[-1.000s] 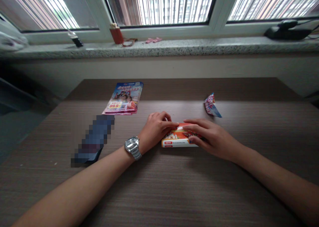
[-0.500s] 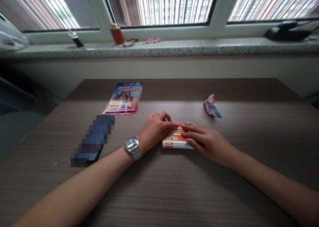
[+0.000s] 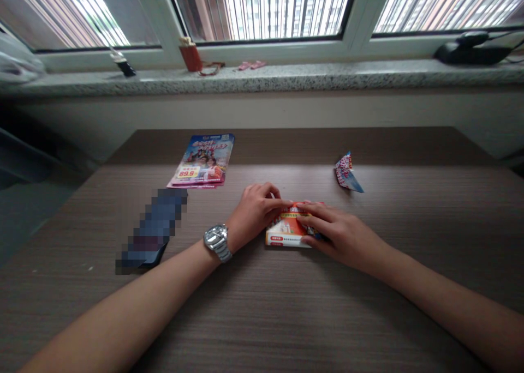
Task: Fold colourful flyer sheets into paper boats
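On the table in front of me lies a folded leaflet (image 3: pixel 290 227), orange and yellow with a white strip along its near edge. My left hand (image 3: pixel 258 208), a silver watch (image 3: pixel 218 241) at its wrist, is at the leaflet's left side. Its fingers are bent, and the forefinger reaches along the far edge; the thumb is mostly hidden. My right hand (image 3: pixel 341 231) lies over the right part, fingers stretched flat on the paper and thumb at the near edge. These fingers cover much of the print.
A stack of printed leaflets (image 3: pixel 204 160) lies at the back left. Nearer is a dark, pixel-blurred phone-like object (image 3: pixel 153 231). At the right is a small folded paper piece (image 3: pixel 347 172). A red-brown lighter-like item (image 3: pixel 190 55) and a black power strip (image 3: pixel 475 54) sit on the windowsill (image 3: pixel 286 79).
The leaflet's near edge is slightly closer to me and its fold looks flatter. My right thumb has shifted a little toward me. My left hand has hardly moved.
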A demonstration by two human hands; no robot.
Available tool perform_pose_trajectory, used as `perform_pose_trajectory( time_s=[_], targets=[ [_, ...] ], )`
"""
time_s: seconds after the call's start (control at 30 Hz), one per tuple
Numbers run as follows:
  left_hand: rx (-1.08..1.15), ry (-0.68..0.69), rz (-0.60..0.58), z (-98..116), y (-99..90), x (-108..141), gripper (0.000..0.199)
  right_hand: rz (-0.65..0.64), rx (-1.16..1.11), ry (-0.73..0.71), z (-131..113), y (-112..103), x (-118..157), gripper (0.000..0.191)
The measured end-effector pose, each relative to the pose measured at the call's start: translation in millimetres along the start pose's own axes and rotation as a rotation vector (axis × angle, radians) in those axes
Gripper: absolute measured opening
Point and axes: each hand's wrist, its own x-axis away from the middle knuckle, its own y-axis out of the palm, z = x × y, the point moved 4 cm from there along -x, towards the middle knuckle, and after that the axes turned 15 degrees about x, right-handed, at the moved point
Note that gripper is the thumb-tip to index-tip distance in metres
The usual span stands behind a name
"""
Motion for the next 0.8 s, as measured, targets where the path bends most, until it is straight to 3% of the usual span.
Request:
perform_pose_trajectory(
  time_s=[0.57,0.8],
  targets=[
    [-0.010,0.008,-0.005,3.1,-1.5,-0.9,0.022,0.046,0.066,-0.043,-2.1,-2.2,-0.7,0.039],
    [-0.004,-0.003,-0.010,2.0,-0.6,-0.9,0.024,0.005,0.105,-0.059,0.2,-0.5,0.2,0.043]
  ],
)
